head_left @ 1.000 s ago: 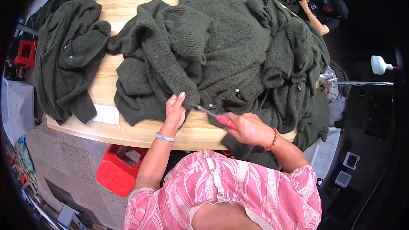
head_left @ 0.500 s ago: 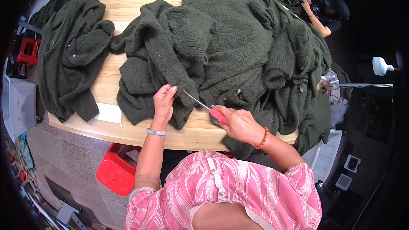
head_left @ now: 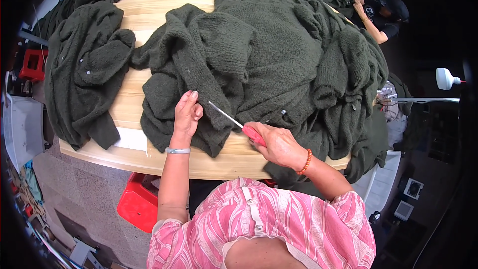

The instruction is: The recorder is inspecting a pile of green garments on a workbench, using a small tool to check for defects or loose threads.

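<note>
My right hand is wrapped round the red handle of a slim pointed metal tool; its exact kind does not show. The tip points up and left over a dark green knitted sweater lying bunched on the table. Close to that tip, my left hand is raised in front of the sweater, fingers curled and pressed together. Anything between them is too small to make out. To the right, more dark green knitwear is heaped up, with a shiny button on it.
Another dark green sweater lies at the left of the wooden table, beside a white paper. A red stool stands below the near edge. At the far right a person handles dark green cloth.
My left hand has shifted up and slightly left. The tool's tip has moved a little up and left. The view has shifted slightly.
</note>
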A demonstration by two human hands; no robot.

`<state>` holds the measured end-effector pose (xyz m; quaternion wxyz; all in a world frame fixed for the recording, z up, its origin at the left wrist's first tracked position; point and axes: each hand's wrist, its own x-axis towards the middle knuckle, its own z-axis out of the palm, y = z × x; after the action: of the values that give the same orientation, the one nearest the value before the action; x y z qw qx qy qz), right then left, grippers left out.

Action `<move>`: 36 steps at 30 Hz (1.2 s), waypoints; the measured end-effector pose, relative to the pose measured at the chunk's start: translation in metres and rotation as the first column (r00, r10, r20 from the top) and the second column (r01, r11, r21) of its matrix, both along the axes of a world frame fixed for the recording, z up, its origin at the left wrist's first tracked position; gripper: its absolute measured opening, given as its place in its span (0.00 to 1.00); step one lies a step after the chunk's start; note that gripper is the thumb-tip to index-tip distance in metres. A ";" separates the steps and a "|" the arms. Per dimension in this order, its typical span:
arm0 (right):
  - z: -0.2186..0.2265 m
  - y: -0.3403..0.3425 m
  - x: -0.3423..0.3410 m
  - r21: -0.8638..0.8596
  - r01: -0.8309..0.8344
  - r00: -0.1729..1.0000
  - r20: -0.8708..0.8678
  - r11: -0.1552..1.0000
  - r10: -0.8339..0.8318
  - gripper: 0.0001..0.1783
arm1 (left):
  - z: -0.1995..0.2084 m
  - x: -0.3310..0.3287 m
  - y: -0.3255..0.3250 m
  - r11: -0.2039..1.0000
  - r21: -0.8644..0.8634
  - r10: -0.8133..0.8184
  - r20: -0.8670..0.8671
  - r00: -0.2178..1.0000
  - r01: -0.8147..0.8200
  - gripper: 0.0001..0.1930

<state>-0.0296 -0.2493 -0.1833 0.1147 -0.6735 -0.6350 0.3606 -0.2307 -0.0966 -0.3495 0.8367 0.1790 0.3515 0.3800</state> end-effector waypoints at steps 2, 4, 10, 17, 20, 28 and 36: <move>0.002 0.008 -0.002 -0.046 0.055 0.995 0.082 0.997 -0.051 0.23 | 0.004 0.005 0.010 0.999 0.015 -0.037 0.005 0.999 0.037 0.05; 0.003 0.016 -0.004 -0.107 0.033 0.993 0.116 0.994 -0.021 0.22 | 0.005 0.009 0.014 0.998 0.050 -0.027 -0.014 1.000 0.028 0.05; 0.012 0.023 -0.007 -0.147 0.023 0.994 0.112 0.989 -0.007 0.20 | 0.006 0.008 0.007 0.992 0.092 -0.080 -0.033 0.996 0.083 0.05; 0.005 0.023 -0.007 -0.042 0.023 1.000 0.013 0.999 -0.022 0.20 | 0.010 -0.013 0.036 0.998 0.006 -0.063 0.066 0.996 0.063 0.19; 0.003 0.024 -0.007 -0.018 0.027 0.999 -0.025 0.999 -0.027 0.21 | 0.010 -0.016 0.057 0.992 -0.046 0.113 -0.022 0.993 -0.114 0.18; 0.006 0.030 -0.010 0.008 0.028 0.999 -0.025 1.000 -0.028 0.21 | 0.003 -0.022 0.073 0.940 -0.191 0.270 -0.095 0.958 -0.284 0.05; 0.005 0.035 -0.012 0.019 0.028 0.998 -0.048 0.999 -0.027 0.20 | -0.005 -0.045 0.059 0.963 0.043 0.266 0.033 0.963 -0.267 0.04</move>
<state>-0.0415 -0.2148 -0.1782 0.1415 -0.6723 -0.6262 0.3686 -0.2761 -0.0375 -0.3543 0.7782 0.1446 0.3520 0.4996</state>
